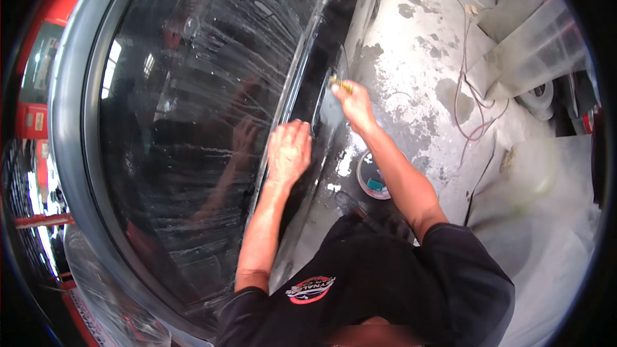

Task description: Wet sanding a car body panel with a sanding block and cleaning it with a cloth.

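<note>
Black sleeves at 6 o'clock, 2 bare forearms running up from them. Left hand (pixel 288 153) near centre, palm down, fingers spread flat on the lower edge of the wet car window (pixel 193 109), clamped on nothing. Right hand (pixel 352 104) just toward 1 o'clock of it, fingers pinched shut on a small yellowish tool (pixel 340 84), tip against the dark door panel (pixel 321 71) below the glass. Round bowl (pixel 373 177) on the concrete floor at 4 o'clock of the hands. Hose (pixel 468 77) trails farther off at 2 o'clock.
</note>
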`<state>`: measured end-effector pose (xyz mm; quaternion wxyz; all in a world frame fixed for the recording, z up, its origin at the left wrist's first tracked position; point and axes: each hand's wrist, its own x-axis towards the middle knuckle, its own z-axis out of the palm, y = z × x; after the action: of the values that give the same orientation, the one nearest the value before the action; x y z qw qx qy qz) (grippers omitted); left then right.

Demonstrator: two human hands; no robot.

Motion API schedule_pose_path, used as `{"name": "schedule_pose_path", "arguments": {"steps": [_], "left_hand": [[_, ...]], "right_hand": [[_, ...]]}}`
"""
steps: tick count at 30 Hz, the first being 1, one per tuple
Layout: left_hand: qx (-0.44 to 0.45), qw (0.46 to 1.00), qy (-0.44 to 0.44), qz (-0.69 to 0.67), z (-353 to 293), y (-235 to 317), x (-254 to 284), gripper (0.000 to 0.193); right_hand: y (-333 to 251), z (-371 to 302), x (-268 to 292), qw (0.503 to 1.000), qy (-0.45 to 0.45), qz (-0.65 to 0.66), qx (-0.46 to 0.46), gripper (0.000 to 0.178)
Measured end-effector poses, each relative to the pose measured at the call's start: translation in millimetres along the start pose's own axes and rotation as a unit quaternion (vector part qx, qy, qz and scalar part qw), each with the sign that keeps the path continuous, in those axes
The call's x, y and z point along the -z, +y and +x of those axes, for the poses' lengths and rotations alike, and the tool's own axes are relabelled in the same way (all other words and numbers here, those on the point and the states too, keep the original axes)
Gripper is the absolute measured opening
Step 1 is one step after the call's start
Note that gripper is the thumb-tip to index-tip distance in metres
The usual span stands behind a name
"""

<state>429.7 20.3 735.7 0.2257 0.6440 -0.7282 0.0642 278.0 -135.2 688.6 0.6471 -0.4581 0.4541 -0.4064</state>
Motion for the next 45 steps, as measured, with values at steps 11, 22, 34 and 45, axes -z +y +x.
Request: {"name": "schedule_pose_path", "arguments": {"steps": [11, 22, 34, 45], "left_hand": [[-0.031, 0.99, -0.086, 0.108, -11.0, -30.7, -0.9, 0.042], [-0.038, 0.984, -0.098, 0.142, -14.2, -38.2, -7.0, 0.044], [-0.036, 0.986, -0.11, 0.117, -0.9, -35.1, -10.0, 0.046], [-0.028, 0.975, -0.092, 0.2, -19.1, -38.6, -21.0, 0.042]], "right_hand": [[-32.3, 115.6, -76.5, 0.954, 0.162, -0.248, 0.035, 0.038], [-51.0, 203.4, -65.4, 0.926, 0.235, -0.262, 0.135, 0.03], [-22.3, 263.5, -35.4, 0.852, 0.212, -0.403, 0.258, 0.022], [74.5, 73.2, 41.8, 0.966, 0.071, -0.246, 0.047, 0.016]]}}
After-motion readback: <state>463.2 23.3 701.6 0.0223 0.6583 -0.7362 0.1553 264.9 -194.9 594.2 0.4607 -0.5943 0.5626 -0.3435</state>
